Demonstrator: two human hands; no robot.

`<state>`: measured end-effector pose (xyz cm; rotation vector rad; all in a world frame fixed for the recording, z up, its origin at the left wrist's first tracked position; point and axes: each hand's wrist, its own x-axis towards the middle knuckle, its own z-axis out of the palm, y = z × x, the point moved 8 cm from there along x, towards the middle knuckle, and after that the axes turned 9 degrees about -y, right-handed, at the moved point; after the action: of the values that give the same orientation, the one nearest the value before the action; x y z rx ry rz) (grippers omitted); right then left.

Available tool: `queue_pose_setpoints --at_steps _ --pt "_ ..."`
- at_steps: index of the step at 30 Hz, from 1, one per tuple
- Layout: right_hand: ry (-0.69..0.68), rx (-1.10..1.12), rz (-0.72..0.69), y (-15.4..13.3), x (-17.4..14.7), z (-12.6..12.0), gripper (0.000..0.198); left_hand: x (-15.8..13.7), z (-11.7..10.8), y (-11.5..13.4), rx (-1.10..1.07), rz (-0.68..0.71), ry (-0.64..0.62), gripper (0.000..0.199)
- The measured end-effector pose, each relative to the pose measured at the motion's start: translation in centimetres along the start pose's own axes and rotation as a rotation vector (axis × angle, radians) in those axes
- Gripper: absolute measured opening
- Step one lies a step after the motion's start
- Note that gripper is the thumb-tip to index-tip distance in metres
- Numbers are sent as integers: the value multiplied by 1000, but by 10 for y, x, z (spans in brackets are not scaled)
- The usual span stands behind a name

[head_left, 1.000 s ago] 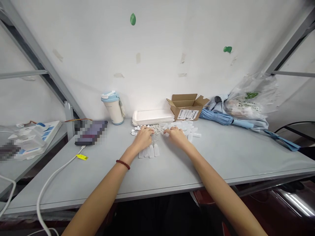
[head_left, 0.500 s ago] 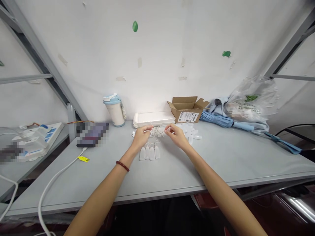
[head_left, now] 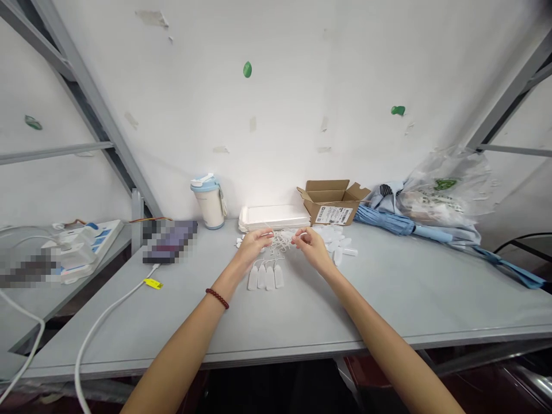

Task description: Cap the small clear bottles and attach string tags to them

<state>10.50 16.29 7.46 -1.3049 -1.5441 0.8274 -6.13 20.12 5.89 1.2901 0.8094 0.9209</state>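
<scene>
My left hand [head_left: 255, 244] is over a small heap of white cords [head_left: 281, 241], with thumb and fingers drawn together in a pinch. Whatever is between those fingertips is too small to make out. Facing it, my right hand [head_left: 312, 247] pinches a small whitish, see-through plastic piece, blurred against the cords. Several white rounded tags [head_left: 269, 278] with thin cords at their tops lie in a row on the table in front of the hands. More translucent white plastic pieces [head_left: 338, 241] are piled beyond and to the right of my right hand.
Behind the heap are a stack of white flat trays [head_left: 276, 215] and an open cardboard box [head_left: 332, 202]. A cup [head_left: 209, 202] and a phone on a cable [head_left: 172, 242] stand left. A blue folded umbrella [head_left: 388, 219] and a plastic bag [head_left: 446, 190] lie right.
The view has tilted up slightly, so everything sits a little lower. Both hands remain facing each other over the cords, and the fingers of my left hand have shifted slightly.
</scene>
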Motion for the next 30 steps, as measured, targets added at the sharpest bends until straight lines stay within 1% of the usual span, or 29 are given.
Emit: queue_pose_setpoints --at_steps 2,4,7,10,13,16,18,21,27,30 --pt "-17 24 4 0 0 1 20 -1 5 2 -33 30 -32 32" --pt "-37 58 10 0 0 3 21 -1 8 6 -121 74 -62 25" --pt "-47 99 15 0 0 4 21 -2 3 10 -221 112 -31 19" --pt "-48 126 14 0 0 4 21 -2 -2 10 -299 115 2 15" --pt "-71 144 25 -1 -1 7 22 -3 1 8 -338 90 -31 13" --pt "-100 150 31 -2 -2 10 21 -3 6 7 -342 84 -68 13" --pt "-117 156 26 -3 -3 12 22 -3 6 6 -326 89 -78 17" --pt "-160 163 14 -5 -4 16 23 -3 5 7 -273 99 -57 20" --pt "-276 169 38 -8 -8 29 28 -5 6 5 -171 107 -1 19" --pt "-308 173 55 -8 -10 34 31 -5 7 2 -167 95 -9 26"
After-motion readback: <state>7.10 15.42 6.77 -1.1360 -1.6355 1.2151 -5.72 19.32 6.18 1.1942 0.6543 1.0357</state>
